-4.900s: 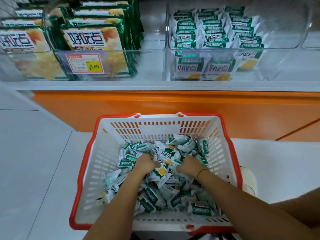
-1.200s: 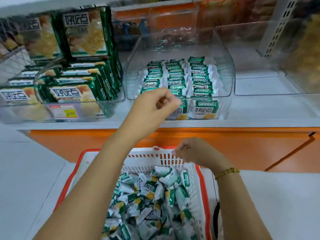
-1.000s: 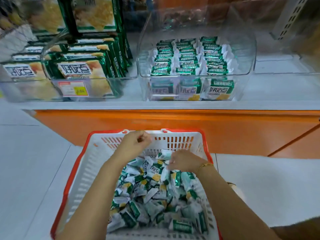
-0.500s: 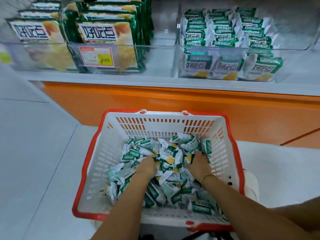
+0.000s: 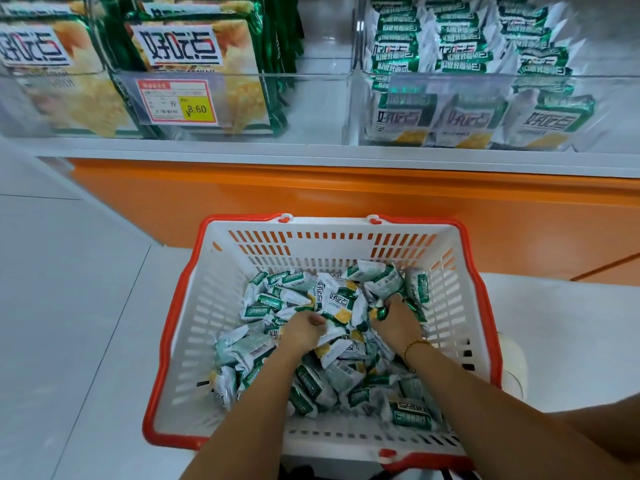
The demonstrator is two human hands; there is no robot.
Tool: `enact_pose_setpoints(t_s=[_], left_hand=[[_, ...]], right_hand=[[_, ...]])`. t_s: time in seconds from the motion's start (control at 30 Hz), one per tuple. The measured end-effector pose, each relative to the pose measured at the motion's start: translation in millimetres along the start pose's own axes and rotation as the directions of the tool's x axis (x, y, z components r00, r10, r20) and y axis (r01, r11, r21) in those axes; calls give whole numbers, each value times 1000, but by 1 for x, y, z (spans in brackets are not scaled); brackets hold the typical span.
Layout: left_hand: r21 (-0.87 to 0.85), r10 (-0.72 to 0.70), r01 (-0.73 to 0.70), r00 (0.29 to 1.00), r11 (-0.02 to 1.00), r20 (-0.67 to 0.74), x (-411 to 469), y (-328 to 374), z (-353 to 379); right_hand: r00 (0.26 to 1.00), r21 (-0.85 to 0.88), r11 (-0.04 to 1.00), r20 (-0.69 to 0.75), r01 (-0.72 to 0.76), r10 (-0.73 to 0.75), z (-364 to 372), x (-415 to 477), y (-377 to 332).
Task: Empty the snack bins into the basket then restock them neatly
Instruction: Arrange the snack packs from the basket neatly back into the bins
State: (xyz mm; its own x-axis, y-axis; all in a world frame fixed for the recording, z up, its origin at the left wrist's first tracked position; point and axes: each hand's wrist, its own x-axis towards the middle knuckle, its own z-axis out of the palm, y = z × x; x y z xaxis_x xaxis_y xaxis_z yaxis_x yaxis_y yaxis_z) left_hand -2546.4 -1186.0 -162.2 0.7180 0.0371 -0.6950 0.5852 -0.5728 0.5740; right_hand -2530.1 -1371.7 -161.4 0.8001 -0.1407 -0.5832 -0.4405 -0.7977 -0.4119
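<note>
The shelf (image 5: pixel 311 153) above my hands holds a clear bin (image 5: pixel 353 109). In one basket (image 5: pixel 165 341), my left hand (image 5: pixel 302 329) and right hand (image 5: pixel 396 321) both squeeze snack packets (image 5: pixel 337 299).

On my feed I see a basket (image 5: pixel 214 306) of matt white slotted plastic with a glossy red rim, snack packets (image 5: pixel 337 299) in shiny crinkled film, bins (image 5: pixel 322 105) of clear smooth plastic, a glossy orange shelf front (image 5: pixel 311 195) and a matt paper price tag (image 5: pixel 176 102)
</note>
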Motion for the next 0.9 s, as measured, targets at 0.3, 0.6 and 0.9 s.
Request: enact_pose_setpoints(t_s=[0.3,0.6,0.9], left_hand=[[283,-170,184,983,941,-73,5,6,29],[-14,-5,6,1000,1000,9,-10,2,22],[-61,-107,111,992,992,70,-25,15,14]], right_hand=[[1000,151,988,13,-11,9,-8,-7,2],[996,267,963,94,-21,-5,-30,-15,-3],[952,540,820,306,-193,22,-54,-35,-13]])
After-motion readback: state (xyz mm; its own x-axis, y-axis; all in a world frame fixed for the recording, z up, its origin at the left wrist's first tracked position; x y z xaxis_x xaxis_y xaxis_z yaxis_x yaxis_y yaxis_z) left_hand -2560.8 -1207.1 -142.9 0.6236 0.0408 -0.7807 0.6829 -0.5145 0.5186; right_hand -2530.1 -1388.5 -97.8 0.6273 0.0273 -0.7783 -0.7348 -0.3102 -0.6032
